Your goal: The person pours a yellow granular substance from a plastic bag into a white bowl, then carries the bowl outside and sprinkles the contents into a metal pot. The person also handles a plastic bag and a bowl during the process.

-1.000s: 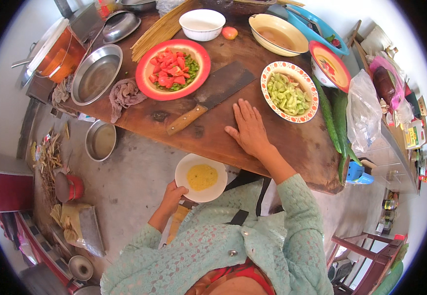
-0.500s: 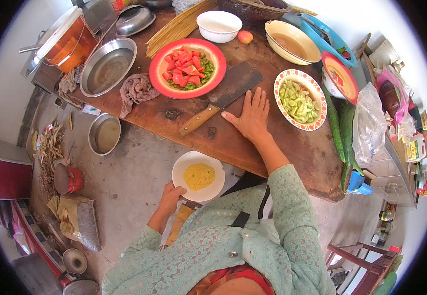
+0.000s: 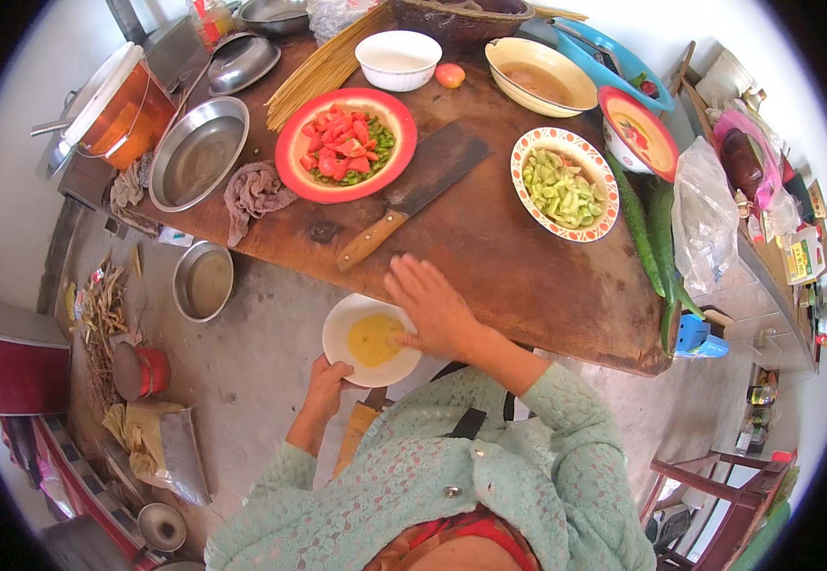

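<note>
Below the table's front edge, my left hand (image 3: 326,385) grips a white bowl (image 3: 341,328) by its near left rim. A yellow, grainy-looking food (image 3: 372,343) lies in the bottom of the bowl. My right hand (image 3: 437,309) hovers at the bowl's right rim, over the table edge, fingers stretched out and slightly blurred; I see nothing in it. Beyond it on the wood lies a cleaver (image 3: 440,169) with a wooden handle. A red-rimmed plate (image 3: 290,145) of cut tomatoes (image 3: 339,143) and chopped green pieces (image 3: 380,143) sits to the cleaver's left.
On the wooden table (image 3: 518,295) stand a patterned bowl (image 3: 528,205) of green slices, long cucumbers (image 3: 634,224), a white bowl (image 3: 397,71), a cream basin (image 3: 566,90) and a crumpled cloth (image 3: 254,195). A metal basin (image 3: 228,143) sits far left. Another metal bowl (image 3: 204,285) rests lower down.
My right hand has lifted off the tabletop beside the cleaver and come back to the bowl. The bowl in my left hand has shifted slightly left, and the view has turned a little.
</note>
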Demonstrator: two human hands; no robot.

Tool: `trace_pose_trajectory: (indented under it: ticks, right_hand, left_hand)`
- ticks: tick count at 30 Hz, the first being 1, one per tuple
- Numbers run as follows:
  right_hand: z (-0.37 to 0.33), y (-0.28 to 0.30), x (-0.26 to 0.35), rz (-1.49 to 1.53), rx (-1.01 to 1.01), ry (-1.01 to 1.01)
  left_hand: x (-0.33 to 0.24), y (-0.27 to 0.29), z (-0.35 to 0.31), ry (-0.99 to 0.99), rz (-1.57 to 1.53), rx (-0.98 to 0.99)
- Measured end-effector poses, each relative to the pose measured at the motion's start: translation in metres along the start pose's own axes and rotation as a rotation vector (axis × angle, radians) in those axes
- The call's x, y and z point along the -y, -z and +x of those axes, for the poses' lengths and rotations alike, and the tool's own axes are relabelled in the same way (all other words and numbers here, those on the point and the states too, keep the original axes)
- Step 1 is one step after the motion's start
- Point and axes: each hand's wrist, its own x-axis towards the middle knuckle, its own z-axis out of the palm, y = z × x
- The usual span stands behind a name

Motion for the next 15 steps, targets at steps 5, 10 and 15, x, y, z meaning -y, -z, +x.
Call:
trace_pose_trajectory:
  ticks: [5,10,15]
  right_hand:
    - [-0.022,0.025,-0.027,0.270,-0.047,-0.041]
    - [-0.026,0.001,-0.063,-0.086,-0.404,-0.392]
    - [-0.039,-0.005,0.002,0.428,-0.189,0.164]
  left_hand:
    - [-0.003,0.002,-0.002,-0.010,0.000,0.013]
    - [0.001,-0.008,-0.001,0.017,0.026,0.033]
    - [-0.001,-0.026,-0.008,0.050,0.063,0.111]
